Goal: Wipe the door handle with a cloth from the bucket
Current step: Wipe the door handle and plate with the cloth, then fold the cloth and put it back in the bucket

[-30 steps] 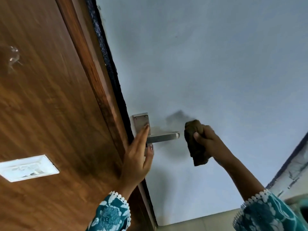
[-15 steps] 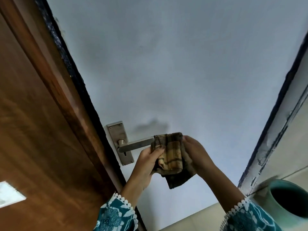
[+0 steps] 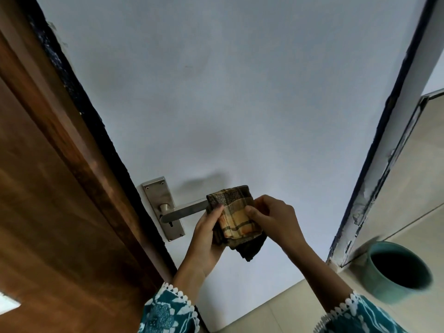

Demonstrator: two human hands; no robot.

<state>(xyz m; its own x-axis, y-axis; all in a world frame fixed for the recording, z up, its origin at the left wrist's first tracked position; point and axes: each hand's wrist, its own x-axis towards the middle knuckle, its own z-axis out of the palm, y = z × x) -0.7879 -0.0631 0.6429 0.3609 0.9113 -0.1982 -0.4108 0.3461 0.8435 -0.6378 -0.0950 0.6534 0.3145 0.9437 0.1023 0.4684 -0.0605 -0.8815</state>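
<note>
Now I see both hands pinching the folded cloth (image 3: 236,218) over the handle's (image 3: 185,210) free end: left hand (image 3: 206,239) on its left edge, right hand (image 3: 271,218) on its right. Far right, the bucket (image 3: 397,270) sits on the floor.

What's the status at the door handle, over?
Both hands, left hand and right hand, grip the checked cloth. Cloth covers the free end of the door handle. Bucket at right, nothing obstructing.
</note>
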